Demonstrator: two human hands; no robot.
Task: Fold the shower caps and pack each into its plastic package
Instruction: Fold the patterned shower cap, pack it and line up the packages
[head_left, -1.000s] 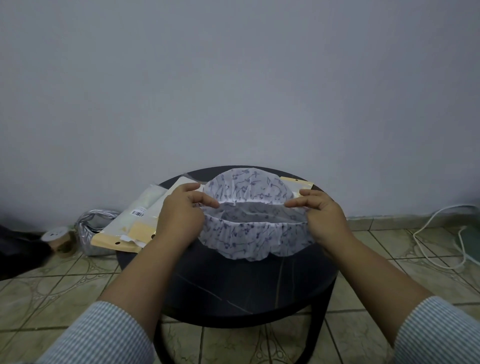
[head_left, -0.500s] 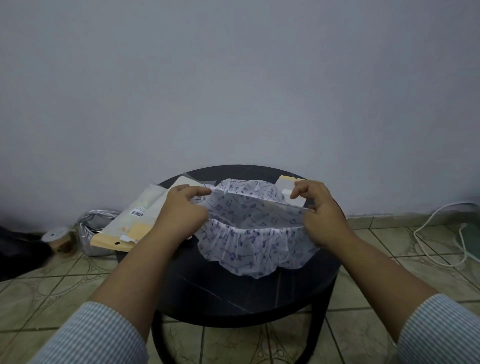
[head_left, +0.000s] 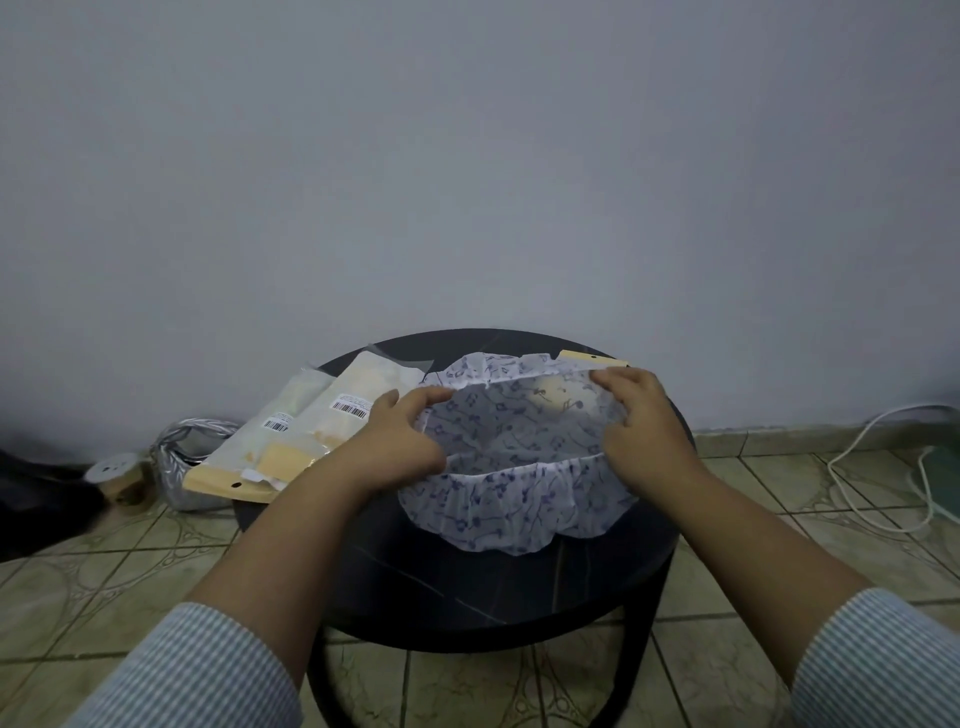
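Striped sleeves framed the near edge of the view, both forearms reaching forward over a round black table (head_left: 467, 587); the shower cap (head_left: 519, 467), white with a blue floral print, lay open on the tabletop between the two hands, its ruffled near edge draped toward the viewer and its elastic rim spread into a wide oval; the left hand (head_left: 400, 441) gripped the cap's left rim, thumb and curled fingers pinching the fabric; the right hand (head_left: 641, 421) gripped the right rim likewise, its fingers (head_left: 610, 375) curled over the far edge; two plastic packages (head_left: 291, 436) with barcode labels and yellow card headers lay side by side on the table's left part, overhanging its edge; another yellow card header (head_left: 592, 358) showed just beyond the cap at the far right; on the tiled floor to the left stood a crumpled silver bag (head_left: 182, 457) and a tape roll (head_left: 117, 475); a white cable (head_left: 883, 467) looped on the floor at right; a plain grey wall (head_left: 467, 156) closed the background.
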